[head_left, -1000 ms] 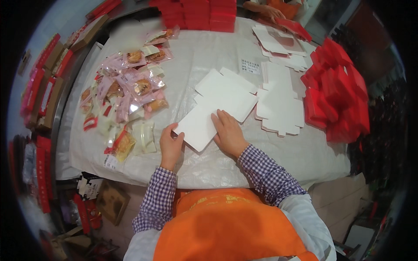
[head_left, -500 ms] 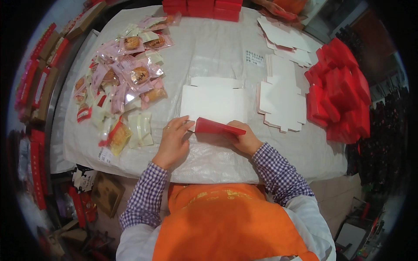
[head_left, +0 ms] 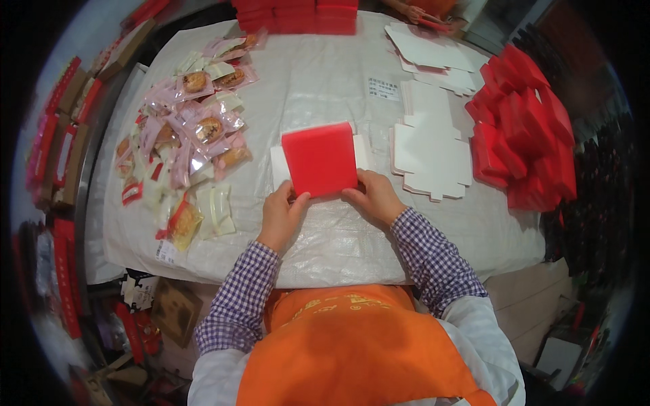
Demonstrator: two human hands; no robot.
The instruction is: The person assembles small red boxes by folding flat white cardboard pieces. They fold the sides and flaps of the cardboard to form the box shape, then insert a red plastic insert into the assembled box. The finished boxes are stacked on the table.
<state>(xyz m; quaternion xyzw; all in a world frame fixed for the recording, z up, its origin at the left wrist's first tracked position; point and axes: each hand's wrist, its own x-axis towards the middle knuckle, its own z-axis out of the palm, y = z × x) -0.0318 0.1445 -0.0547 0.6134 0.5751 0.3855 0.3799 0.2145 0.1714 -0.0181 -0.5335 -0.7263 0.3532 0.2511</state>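
A flat carton blank, red on the folded-over panel and white on its side flaps, lies on the white-covered table in front of me. My left hand presses its near left corner, thumb on the red panel. At the near right corner my right hand grips the edge of the same panel. Both hands hold the red panel folded over the white part.
Several wrapped pastries in pink and clear packets lie at the left. A stack of flat white carton blanks sits at the right, folded red boxes beyond it. More red boxes line the far edge, where another person's hands work.
The blank lay white side up a second ago. Both hands have since lifted its near panel and folded it over, so the red side now faces up.
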